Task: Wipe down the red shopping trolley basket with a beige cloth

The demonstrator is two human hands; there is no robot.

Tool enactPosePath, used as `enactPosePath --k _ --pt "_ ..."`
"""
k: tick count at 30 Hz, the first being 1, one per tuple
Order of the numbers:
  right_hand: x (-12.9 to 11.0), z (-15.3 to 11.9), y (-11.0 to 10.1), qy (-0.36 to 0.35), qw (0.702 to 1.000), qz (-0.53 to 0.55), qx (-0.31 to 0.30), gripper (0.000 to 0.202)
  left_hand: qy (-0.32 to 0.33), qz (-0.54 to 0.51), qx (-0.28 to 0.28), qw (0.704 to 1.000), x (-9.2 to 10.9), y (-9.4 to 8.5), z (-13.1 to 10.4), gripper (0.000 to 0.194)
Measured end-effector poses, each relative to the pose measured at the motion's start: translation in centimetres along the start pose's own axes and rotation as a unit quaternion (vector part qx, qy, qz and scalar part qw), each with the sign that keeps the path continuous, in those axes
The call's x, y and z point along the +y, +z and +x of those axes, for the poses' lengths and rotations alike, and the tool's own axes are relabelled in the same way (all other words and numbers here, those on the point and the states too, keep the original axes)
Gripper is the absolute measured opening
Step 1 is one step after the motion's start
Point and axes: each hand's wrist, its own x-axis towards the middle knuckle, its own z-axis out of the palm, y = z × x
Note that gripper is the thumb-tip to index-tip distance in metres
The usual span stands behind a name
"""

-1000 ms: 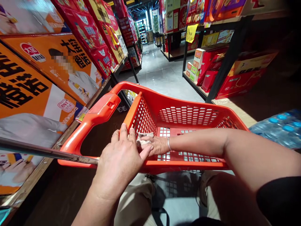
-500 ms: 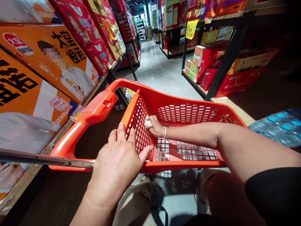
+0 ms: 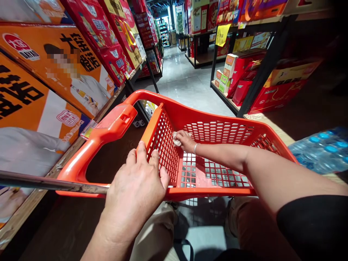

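Observation:
A red plastic shopping cart basket [image 3: 217, 190] with lattice walls stands in front of me. My left hand [image 3: 138, 181] lies on its near corner, fingers stretched and slightly apart over the top of the orange end panel [image 3: 156, 127]. My right hand [image 3: 186, 141] reaches down inside, closed on a crumpled whitish cloth [image 3: 177, 139] that is pressed at the inner face of that panel, near the far wall. A white band circles the right wrist. The cart's red handle frame [image 3: 73, 159] extends to the left of my left hand.
Orange drink cartons [image 3: 54, 65] and red packages [image 3: 98, 32] are stacked on the left shelf. Gift bags [image 3: 241, 87] and small boxes [image 3: 224, 78] fill the right shelf. Shrink-wrapped water bottles [image 3: 320, 148] lie at the right. A tiled aisle [image 3: 182, 79] runs ahead.
My right hand has moved slightly to the right and toward the far wall with the cloth. My left thumb has drawn in closer; the left hand otherwise stays at the corner.

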Motion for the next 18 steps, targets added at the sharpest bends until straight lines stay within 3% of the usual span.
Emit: enactPosePath --k 2,5,10,13,15,18 --pt "-0.2 0.1 0.5 0.115 0.991 0.065 0.018 0.045 0.001 0.001 0.001 1.0 0.0 0.1 0.0 0.055" --pt "-2.2 -1.4 1.8 0.245 0.955 0.165 0.004 0.044 -0.002 0.001 0.001 1.0 0.0 0.2 0.0 0.055" --pt "-6.8 -6.0 3.5 0.309 0.909 0.252 -0.12 0.042 0.001 -0.006 0.009 1.0 0.0 0.2 0.2 0.056" --pt "-8.1 -6.7 3.2 0.34 0.868 0.306 -0.191 0.043 -0.004 -0.017 0.004 1.0 0.0 0.0 0.4 0.054" --pt "-7.9 -5.5 2.2 0.367 0.856 0.322 -0.171 0.043 -0.011 -0.023 -0.002 1.0 0.0 -0.1 0.5 0.052" --pt "-6.6 -1.8 0.0 0.375 0.867 0.326 -0.035 0.039 -0.014 -0.021 -0.011 1.0 -0.2 -0.3 1.0 0.051"
